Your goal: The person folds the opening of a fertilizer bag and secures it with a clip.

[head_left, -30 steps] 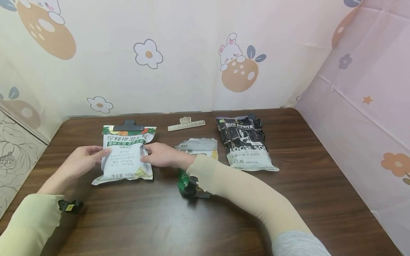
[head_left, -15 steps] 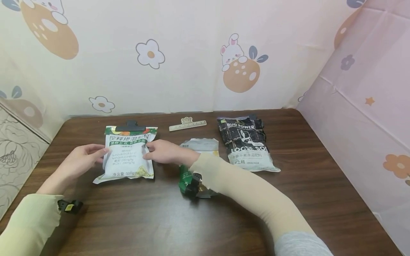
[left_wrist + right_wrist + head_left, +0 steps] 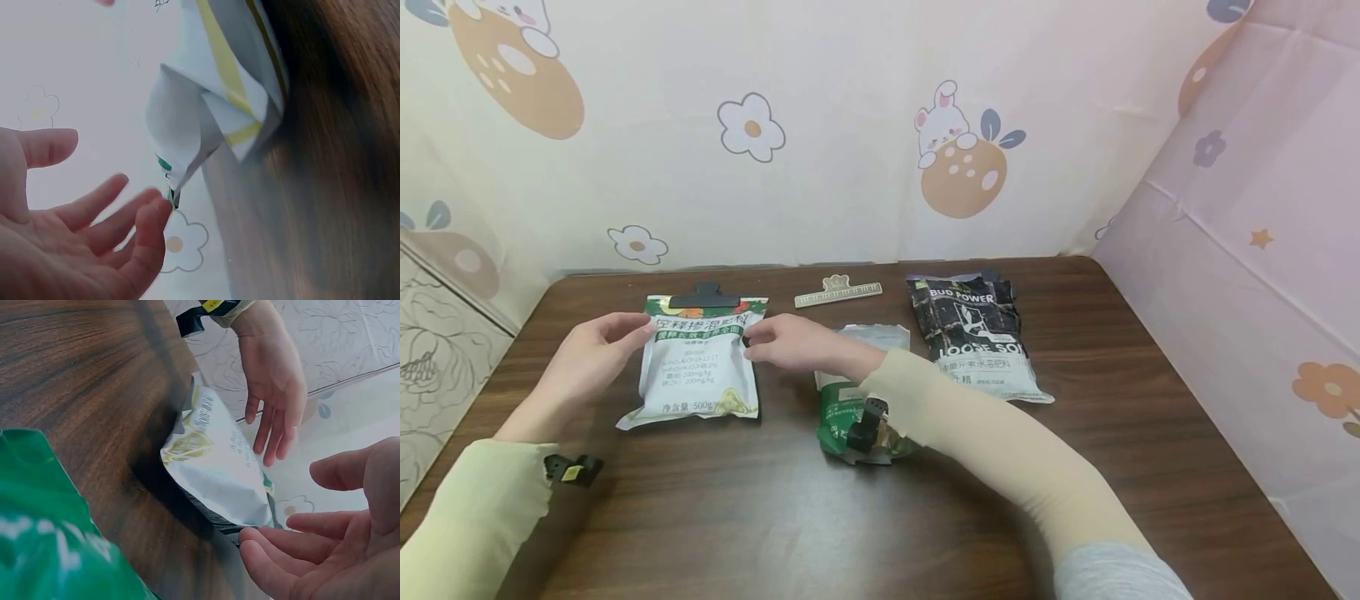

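Note:
A white fertilizer bag (image 3: 700, 367) with a green top band lies on the left of the table, a black clip (image 3: 704, 296) across its upper edge. My left hand (image 3: 597, 354) is at the bag's upper left side; in the left wrist view its fingers (image 3: 150, 234) are loosely bent near the edge, thumb held apart. On the other side is my right hand (image 3: 793, 342). The right wrist view has its fingertips (image 3: 250, 540) at the bag's edge, the thumb away from it. Contact is hard to tell. Neither hand grips the bag.
Under my right forearm lies a green and white bag (image 3: 842, 417), partly hidden. A black and white soil bag (image 3: 977, 342) is to its right. Behind them is a pale loose clip (image 3: 838, 291) on the brown table (image 3: 760, 517), near the patterned backdrop (image 3: 850, 200).
Both hands have slid up along the bag's sides toward its clipped top, and the right fingers have come off its front. The bag itself stays in place.

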